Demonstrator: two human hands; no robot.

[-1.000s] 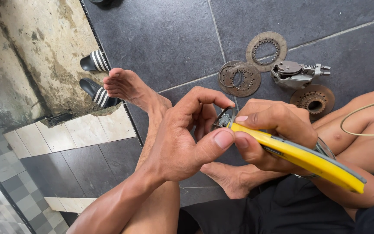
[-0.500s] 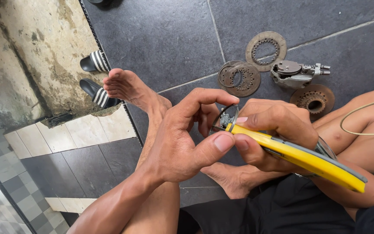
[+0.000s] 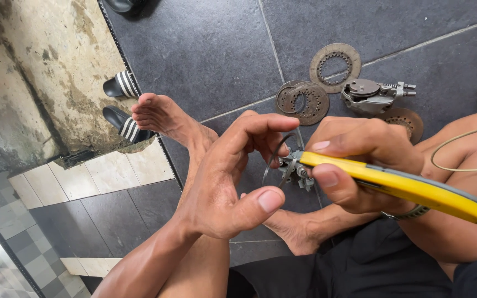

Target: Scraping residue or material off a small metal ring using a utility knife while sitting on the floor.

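Observation:
My right hand [image 3: 360, 160] grips yellow-handled pliers [image 3: 409, 187], jaws pointing left. At the jaws sits a small grey metal part [image 3: 296, 170] with a thin wire ring [image 3: 271, 157] curving off it. My left hand [image 3: 222, 182] is cupped just left of the jaws. Its bent fingertips are at the ring and its thumb sticks out below, clear of the pliers. Whether the fingers pinch the ring is hidden. Both hands hover over dark floor tiles [image 3: 205, 49].
Three rusty toothed discs [image 3: 335, 67] [image 3: 303, 100] [image 3: 404, 120] and a grey metal mechanism [image 3: 368, 94] lie on the tiles beyond the hands. My bare feet [image 3: 167, 118] [image 3: 299, 226] rest on the floor. Striped sandals [image 3: 120, 85] sit on stained concrete past the tile edge.
My left thumb has come off the yellow pliers handle and dropped lower. The wire ring now shows between the left fingers and the jaws. The right hand has barely moved.

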